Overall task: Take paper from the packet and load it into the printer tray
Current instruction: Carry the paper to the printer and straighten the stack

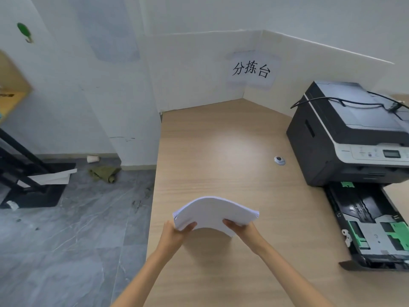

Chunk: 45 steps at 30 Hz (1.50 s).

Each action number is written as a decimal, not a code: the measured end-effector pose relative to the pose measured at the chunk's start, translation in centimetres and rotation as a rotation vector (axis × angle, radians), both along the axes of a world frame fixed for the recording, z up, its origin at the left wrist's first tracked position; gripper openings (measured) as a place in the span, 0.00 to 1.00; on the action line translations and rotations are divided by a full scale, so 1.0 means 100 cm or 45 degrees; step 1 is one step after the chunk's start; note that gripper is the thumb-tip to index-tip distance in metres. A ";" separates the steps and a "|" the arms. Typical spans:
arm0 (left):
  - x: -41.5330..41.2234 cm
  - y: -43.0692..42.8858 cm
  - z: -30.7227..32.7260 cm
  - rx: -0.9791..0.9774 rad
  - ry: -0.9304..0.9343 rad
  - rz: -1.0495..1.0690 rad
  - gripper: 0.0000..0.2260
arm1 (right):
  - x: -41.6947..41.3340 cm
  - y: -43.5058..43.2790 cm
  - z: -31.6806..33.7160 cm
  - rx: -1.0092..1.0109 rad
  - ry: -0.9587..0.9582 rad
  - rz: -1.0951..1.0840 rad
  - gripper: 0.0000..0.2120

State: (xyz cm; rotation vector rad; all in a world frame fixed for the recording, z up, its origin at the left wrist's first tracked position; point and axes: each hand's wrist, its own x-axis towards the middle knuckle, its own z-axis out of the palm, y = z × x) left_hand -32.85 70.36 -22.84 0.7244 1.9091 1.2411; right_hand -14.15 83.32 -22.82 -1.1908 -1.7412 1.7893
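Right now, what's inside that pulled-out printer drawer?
No paper shows in the tray: just black plastic, a grey metal plate and green guides. Its back end is hidden inside the printer. The paper stack is in both hands.

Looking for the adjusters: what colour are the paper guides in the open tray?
Green guides in the black tray, head view.

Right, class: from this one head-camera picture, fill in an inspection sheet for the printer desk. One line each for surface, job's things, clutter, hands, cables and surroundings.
Surface: wooden desk, mostly bare, with a round metal grommet.
Job's things: paper stack bowed upward above the desk; printer at right; paper tray pulled out, no paper visible in it; packet not in view.
Clutter: nothing seen on the desk.
Hands: left hand and right hand grip the stack's near corners.
Cables: black cable lies across the printer lid.
Surroundings: sign on the partition; paper cup and green cloth on the floor.
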 end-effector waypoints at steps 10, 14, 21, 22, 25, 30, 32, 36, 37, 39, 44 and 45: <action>-0.001 0.004 -0.005 -0.148 0.046 -0.006 0.16 | 0.004 0.006 0.001 -0.046 -0.052 0.003 0.09; -0.015 0.006 0.009 -0.033 -0.071 0.061 0.11 | 0.011 0.023 0.019 -0.070 -0.085 0.077 0.20; -0.022 0.002 0.034 0.303 -0.390 0.382 0.11 | 0.027 0.052 0.042 -0.259 0.106 0.039 0.13; -0.021 0.002 0.033 0.325 -0.445 0.428 0.13 | 0.027 0.053 0.041 -0.381 0.229 -0.043 0.15; -0.013 0.004 0.035 0.387 -0.627 0.534 0.18 | 0.021 0.047 0.042 -0.679 0.612 -0.224 0.13; 0.002 0.011 0.037 0.455 -0.699 0.561 0.17 | -0.007 0.035 0.051 -0.610 0.561 -0.057 0.27; 0.008 0.009 0.039 0.454 -0.706 0.538 0.14 | -0.016 0.033 0.051 -0.542 0.539 -0.092 0.29; 0.001 0.000 0.048 0.400 -0.653 0.403 0.17 | -0.018 0.036 0.048 -0.370 0.532 -0.222 0.17; -0.009 -0.003 0.052 0.417 -0.647 0.432 0.17 | -0.016 0.038 0.047 -0.333 0.528 -0.211 0.11; -0.034 -0.013 0.064 0.507 -0.660 0.462 0.17 | -0.010 0.041 0.051 -0.297 0.521 -0.180 0.12; -0.091 -0.034 0.096 0.281 -0.410 -0.153 0.26 | 0.003 0.050 0.061 -0.260 0.486 -0.097 0.28; -0.098 -0.033 0.098 0.194 -0.398 -0.236 0.25 | 0.004 0.051 0.061 -0.245 0.487 -0.080 0.28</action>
